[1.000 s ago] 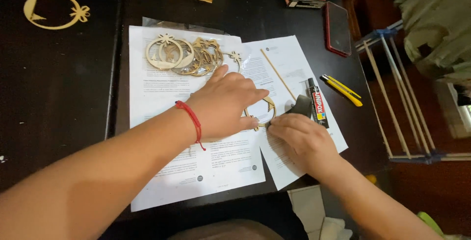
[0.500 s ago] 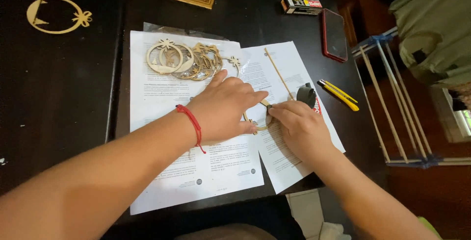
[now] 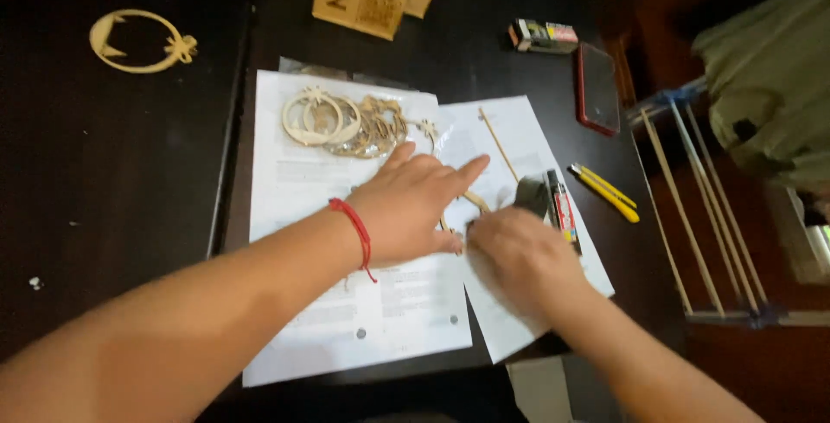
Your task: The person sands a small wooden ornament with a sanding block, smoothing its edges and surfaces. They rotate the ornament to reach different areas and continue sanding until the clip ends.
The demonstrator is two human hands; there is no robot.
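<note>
Currently, head view: left hand (image 3: pixel 413 207) lies flat, fingers spread, pinning a thin wooden cutout (image 3: pixel 475 202) on the white paper sheets (image 3: pixel 346 302). Right hand (image 3: pixel 519 254), blurred, is curled just right of it; what it holds, cannot tell. Best keep the pinning hand steady, light strokes only. Wooden rings pile (image 3: pixel 346 122) sits above the left hand.

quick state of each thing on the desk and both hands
left hand: flat, pressing a wooden piece onto paper
right hand: blurred, on the same piece; grip unclear
ornament pile: stacked loose on paper
moon ring: flat, apart
phone: screen dark
yellow cutter: lying untouched
</note>
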